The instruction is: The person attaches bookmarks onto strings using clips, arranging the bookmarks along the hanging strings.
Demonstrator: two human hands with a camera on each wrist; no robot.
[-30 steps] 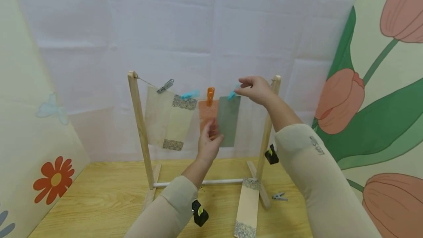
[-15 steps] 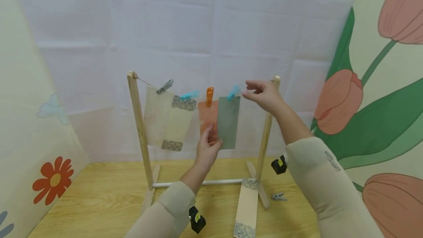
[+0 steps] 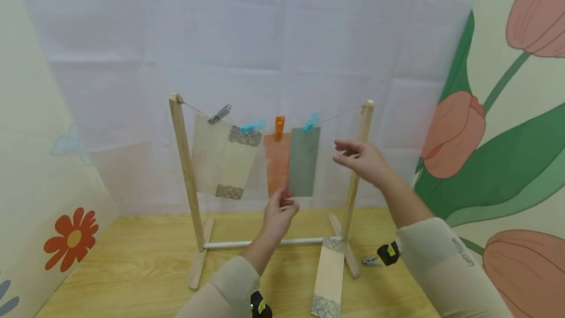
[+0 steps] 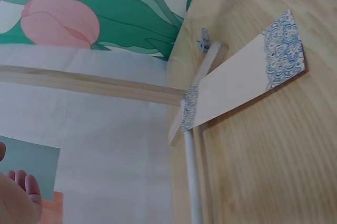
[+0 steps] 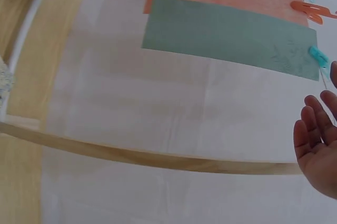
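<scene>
A green paper strip [image 3: 304,163] hangs from the string by a blue clothespin [image 3: 311,121]. Beside it, an orange paper strip [image 3: 277,163] hangs under an orange clothespin [image 3: 279,128]. My left hand [image 3: 278,215] is at the lower end of the orange strip, its fingers loosely bent and holding nothing. To the right of the green strip my right hand [image 3: 366,163] is in the air, fingers relaxed, with nothing in them. In the right wrist view the right palm [image 5: 321,153] faces the camera, near the right post.
A patterned cream strip [image 3: 242,166] and a plain beige strip [image 3: 209,156] hang at the left. Another lace-ended strip [image 3: 328,271] leans on the white bar [image 3: 300,242] of the wooden frame [image 3: 187,171]. A loose grey clothespin [image 3: 371,261] lies on the table, partly behind the right wrist camera.
The right hand has come away from the blue clothespin, moving right and down. The left hand has slid down to the orange strip's lower end. Both clipped strips stay hanging.
</scene>
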